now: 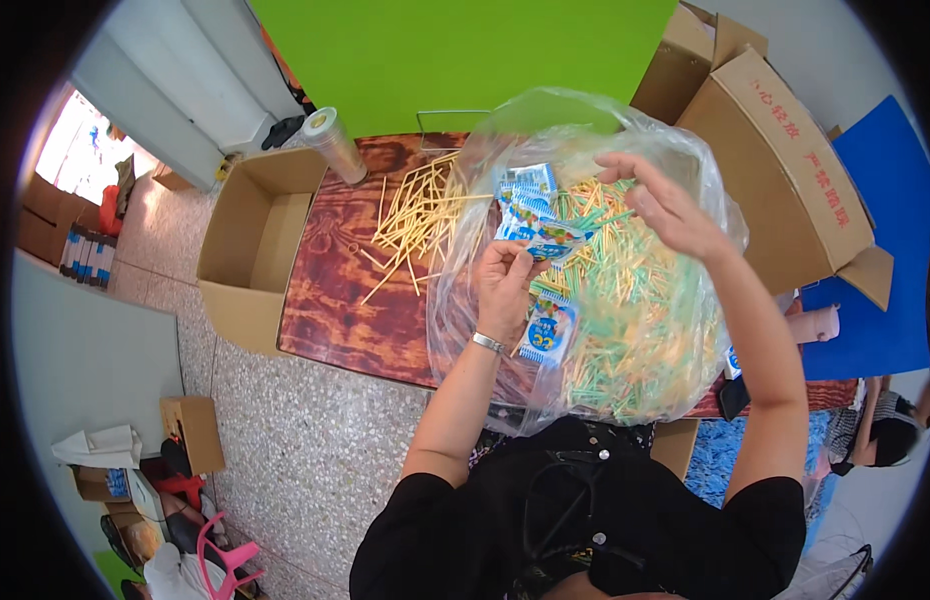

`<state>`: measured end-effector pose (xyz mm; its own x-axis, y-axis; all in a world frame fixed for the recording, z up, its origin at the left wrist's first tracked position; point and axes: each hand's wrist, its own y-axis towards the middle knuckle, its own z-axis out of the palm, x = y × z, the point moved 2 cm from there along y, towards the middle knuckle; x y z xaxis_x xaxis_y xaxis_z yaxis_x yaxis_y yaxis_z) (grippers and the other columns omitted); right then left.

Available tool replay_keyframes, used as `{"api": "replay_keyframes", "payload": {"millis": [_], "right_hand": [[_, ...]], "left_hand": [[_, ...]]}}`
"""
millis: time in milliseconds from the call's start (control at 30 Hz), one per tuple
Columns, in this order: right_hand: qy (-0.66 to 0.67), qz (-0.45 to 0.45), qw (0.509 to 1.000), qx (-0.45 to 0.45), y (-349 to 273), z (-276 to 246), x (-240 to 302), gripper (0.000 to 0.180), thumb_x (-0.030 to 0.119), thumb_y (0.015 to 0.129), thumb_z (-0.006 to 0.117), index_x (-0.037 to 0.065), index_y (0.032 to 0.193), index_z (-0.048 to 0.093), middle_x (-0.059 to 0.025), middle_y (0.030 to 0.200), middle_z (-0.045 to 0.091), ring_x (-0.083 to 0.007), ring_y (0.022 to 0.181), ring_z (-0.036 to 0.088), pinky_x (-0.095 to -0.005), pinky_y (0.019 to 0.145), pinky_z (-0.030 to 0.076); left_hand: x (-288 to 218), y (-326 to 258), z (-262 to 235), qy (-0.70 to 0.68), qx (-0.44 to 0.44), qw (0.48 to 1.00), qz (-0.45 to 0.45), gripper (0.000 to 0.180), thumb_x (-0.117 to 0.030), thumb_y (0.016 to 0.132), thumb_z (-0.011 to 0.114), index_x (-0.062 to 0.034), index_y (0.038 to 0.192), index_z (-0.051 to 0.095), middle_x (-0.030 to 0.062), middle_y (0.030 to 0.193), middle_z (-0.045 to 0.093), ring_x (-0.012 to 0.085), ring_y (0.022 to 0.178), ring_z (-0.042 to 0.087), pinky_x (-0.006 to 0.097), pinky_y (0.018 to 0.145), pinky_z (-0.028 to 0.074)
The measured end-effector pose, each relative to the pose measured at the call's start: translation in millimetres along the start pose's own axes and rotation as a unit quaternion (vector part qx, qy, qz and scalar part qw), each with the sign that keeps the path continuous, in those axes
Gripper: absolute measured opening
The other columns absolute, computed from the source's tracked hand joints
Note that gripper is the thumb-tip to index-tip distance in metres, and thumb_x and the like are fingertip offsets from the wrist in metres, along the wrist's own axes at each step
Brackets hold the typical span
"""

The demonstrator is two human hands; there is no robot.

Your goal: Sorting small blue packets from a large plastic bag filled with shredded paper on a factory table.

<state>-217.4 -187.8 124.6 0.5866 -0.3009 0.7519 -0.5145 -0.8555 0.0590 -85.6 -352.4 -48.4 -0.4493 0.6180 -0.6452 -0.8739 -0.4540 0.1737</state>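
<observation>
My left hand (503,290), with a silver band at the wrist, pinches a small blue and white packet (560,241) over a big clear plastic bag (720,190). To the right, my right hand (670,208) is raised above the bag, its fingers stretched out and apart, holding nothing I can see. Inside the bag lies a heap of thin green and yellow sticks (635,350). More blue and white packets rest on the bag's left part, one packet (547,328) just below my left hand and another packet (528,180) beyond it.
Loose pale yellow sticks (415,225) are scattered on the red-brown table (330,300). A clear cylindrical container (335,145) stands at its far left corner. An open cardboard box (255,250) is left of the table; a larger carton (775,170) leans at the right. Behind rises a green panel (465,60).
</observation>
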Motion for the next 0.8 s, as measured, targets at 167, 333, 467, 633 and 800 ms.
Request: {"api": "replay_keyframes", "payload": {"millis": [167,333,467,633,800], "right_hand": [[-0.025,-0.112,0.986,-0.124,2,38,11,0.039,0.033,0.096,0.05,0.01,0.127,0.053,-0.0114,0.113,0.058,-0.0242,0.101,0.057,-0.0356,0.086,0.045],[-0.07,-0.027,0.995,-0.06,10,47,27,0.03,0.02,0.095,0.048,0.005,0.12,0.057,-0.0134,0.107,0.061,-0.0279,0.088,0.061,-0.0348,0.083,0.048],[-0.024,-0.105,0.979,-0.175,6,32,31,0.027,0.018,0.097,0.045,0.002,0.115,0.058,-0.0089,0.103,0.061,-0.021,0.073,0.061,-0.0307,0.071,0.048],[0.16,-0.091,0.971,-0.154,-7,30,53,0.031,0.022,0.1,0.045,0.0,0.117,0.058,-0.0064,0.099,0.055,-0.0111,0.074,0.053,-0.0235,0.07,0.042],[0.162,-0.185,0.96,-0.134,-8,42,39,0.033,0.023,0.1,0.047,0.001,0.123,0.057,-0.008,0.102,0.057,-0.0129,0.08,0.056,-0.027,0.08,0.043]], "left_hand": [[-2,6,24,-0.087,0.034,0.995,-0.039,0.009,-0.009,0.092,0.06,-0.0066,0.098,0.053,0.0035,0.097,0.061,0.0117,0.086,0.062,0.032,0.076,0.058],[-10,-3,38,0.084,0.061,0.99,-0.093,0.02,-0.003,0.093,0.054,-0.0023,0.114,0.054,0.0082,0.105,0.063,0.0159,0.095,0.064,0.031,0.079,0.057],[-11,-8,26,0.135,0.054,0.983,-0.11,0.015,-0.004,0.094,0.054,-0.0003,0.108,0.057,0.0089,0.106,0.064,0.0164,0.097,0.064,0.031,0.079,0.056],[-11,-15,20,0.16,0.055,0.984,-0.059,0.018,-0.006,0.096,0.051,0.0028,0.109,0.06,0.0088,0.107,0.064,0.018,0.097,0.064,0.032,0.085,0.056],[-7,-17,19,0.143,0.042,0.987,-0.057,0.02,-0.005,0.096,0.05,0.0033,0.112,0.06,0.0091,0.108,0.064,0.0176,0.095,0.064,0.033,0.087,0.055]]}}
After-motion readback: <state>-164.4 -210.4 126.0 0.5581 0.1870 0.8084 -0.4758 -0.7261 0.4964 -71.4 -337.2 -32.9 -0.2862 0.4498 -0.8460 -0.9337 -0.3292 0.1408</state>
